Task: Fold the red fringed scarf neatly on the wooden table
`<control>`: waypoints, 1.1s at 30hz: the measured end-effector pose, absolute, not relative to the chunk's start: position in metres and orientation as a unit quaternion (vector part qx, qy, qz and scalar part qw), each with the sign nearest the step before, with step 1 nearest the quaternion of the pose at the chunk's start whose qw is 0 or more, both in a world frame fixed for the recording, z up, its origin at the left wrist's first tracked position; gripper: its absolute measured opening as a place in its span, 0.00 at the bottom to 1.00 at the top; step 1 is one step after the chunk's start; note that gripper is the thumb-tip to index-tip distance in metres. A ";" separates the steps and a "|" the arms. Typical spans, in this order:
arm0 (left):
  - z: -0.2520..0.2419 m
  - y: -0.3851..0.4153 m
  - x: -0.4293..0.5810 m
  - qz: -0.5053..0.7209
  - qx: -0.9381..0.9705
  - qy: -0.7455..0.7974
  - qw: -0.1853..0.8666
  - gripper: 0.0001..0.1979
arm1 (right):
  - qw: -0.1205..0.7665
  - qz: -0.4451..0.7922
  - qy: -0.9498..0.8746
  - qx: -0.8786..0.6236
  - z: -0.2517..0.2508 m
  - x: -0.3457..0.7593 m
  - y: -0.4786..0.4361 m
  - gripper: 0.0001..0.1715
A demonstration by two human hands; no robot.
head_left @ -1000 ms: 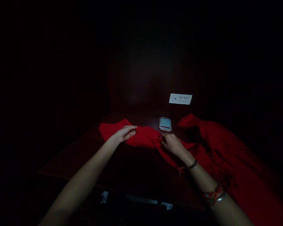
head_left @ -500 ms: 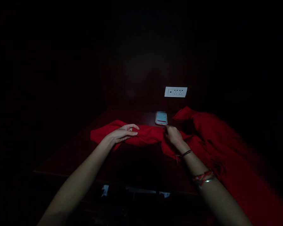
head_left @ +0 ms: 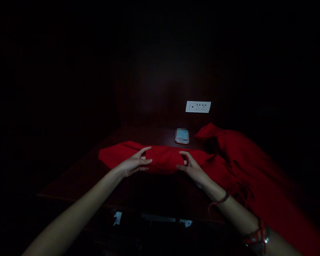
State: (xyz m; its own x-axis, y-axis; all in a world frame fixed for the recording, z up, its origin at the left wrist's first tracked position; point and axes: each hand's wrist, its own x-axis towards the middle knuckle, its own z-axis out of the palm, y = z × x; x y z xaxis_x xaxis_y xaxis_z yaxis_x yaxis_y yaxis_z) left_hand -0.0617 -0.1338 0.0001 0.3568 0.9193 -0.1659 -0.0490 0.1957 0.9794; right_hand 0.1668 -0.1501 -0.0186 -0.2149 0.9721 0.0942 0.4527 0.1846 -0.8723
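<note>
A long red cloth (head_left: 162, 160) lies gathered in a band across the dark table, spreading into a wider heap on the right. My left hand (head_left: 134, 163) rests on the band's left part, thumb and fingers apart. Facing it, my right hand (head_left: 190, 167) touches the cloth further right, its fingers curved and its thumb spaced away from them. A stretch of smooth red fabric shows between the two hands. Neither hand appears closed on the cloth. Some of the lower fingers are hidden or in shadow.
Behind the cloth, a phone (head_left: 181, 136) with a lit screen lies on the table (head_left: 77, 181). A white socket plate (head_left: 198, 107) is fixed to the dark back panel. Pale objects show below the table's front edge. The surroundings are very dark.
My right hand has opened from a closed pinch and come lower, nearer to me. My left hand has shifted slightly left and down. The cloth between them looks flatter and smoother.
</note>
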 end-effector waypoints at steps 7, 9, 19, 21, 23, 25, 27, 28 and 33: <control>0.001 -0.135 -0.082 0.245 0.690 0.451 0.511 0.46 | 0.238 0.206 -0.810 -0.495 -0.021 0.187 -0.157 0.31; 0.008 -0.131 -0.083 0.222 0.734 0.454 0.454 0.46 | 0.199 0.175 -0.822 -0.505 -0.011 0.185 -0.160 0.34; -0.010 -0.069 -0.105 0.189 0.864 0.440 0.153 0.21 | 0.154 -0.048 -0.891 -0.424 0.016 0.132 -0.147 0.37; -0.017 -0.061 -0.104 0.103 0.853 0.482 0.171 0.26 | 0.120 -0.032 -0.897 -0.425 0.000 0.122 -0.139 0.38; -0.016 -0.056 -0.101 0.033 0.839 0.509 0.189 0.30 | 0.101 -0.049 -0.901 -0.419 -0.014 0.118 -0.134 0.32; -0.008 -0.054 -0.098 -0.009 0.834 0.512 0.205 0.34 | 0.087 -0.088 -0.913 -0.389 -0.024 0.121 -0.133 0.26; 0.001 -0.053 -0.095 -0.044 0.829 0.512 0.221 0.37 | 0.074 -0.117 -0.925 -0.354 -0.030 0.128 -0.135 0.25; 0.005 -0.053 -0.094 -0.060 0.825 0.514 0.227 0.38 | 0.071 -0.126 -0.928 -0.343 -0.031 0.131 -0.137 0.24; 0.000 -0.057 -0.096 -0.020 0.820 0.524 0.227 0.38 | 0.105 -0.118 -0.923 -0.351 -0.028 0.134 -0.147 0.22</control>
State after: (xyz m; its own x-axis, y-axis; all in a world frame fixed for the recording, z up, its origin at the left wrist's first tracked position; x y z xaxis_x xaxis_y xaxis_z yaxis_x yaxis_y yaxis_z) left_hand -0.0965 -0.0567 -0.0002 0.4492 0.8512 -0.2714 0.8696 -0.3470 0.3513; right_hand 0.1338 -0.1471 -0.0279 -0.7321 0.6229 0.2758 0.6722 0.7262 0.1442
